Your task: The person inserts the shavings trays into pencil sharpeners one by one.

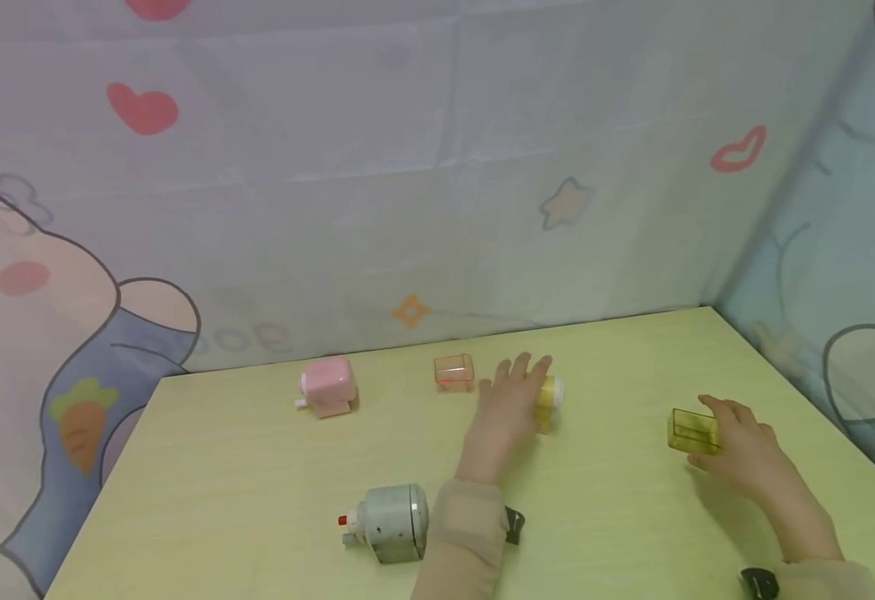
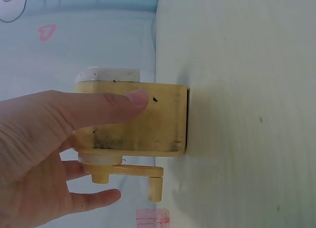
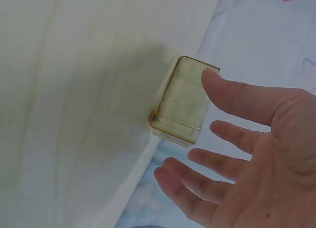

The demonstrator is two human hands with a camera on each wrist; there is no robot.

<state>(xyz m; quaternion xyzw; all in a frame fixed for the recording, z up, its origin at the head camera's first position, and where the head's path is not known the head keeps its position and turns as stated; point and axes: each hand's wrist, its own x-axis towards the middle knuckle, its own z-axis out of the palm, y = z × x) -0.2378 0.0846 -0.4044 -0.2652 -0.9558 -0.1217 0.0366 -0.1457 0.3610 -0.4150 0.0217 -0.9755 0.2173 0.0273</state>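
Observation:
My left hand (image 1: 503, 408) reaches to the middle of the table and holds a yellow crank pencil sharpener (image 2: 148, 124). The thumb lies across its worn face, with other fingers partly hidden behind it; the crank handle (image 2: 155, 188) hangs free near the lower fingers. At the right, my right hand (image 1: 745, 446) is spread around a clear yellow shavings box (image 3: 182, 95). Its thumb tip overlaps one corner of the box, while the remaining fingers stand apart from one another, their tips beside the box. Whether the thumb presses on the box is hard to tell.
A pink sharpener (image 1: 328, 385) stands at the back left, and a clear pink box (image 1: 454, 373) lies behind the left hand. A grey sharpener (image 1: 392, 523) sits beside the left sleeve. Printed cloth (image 1: 332, 208) hangs behind the yellow-green table (image 1: 220, 483).

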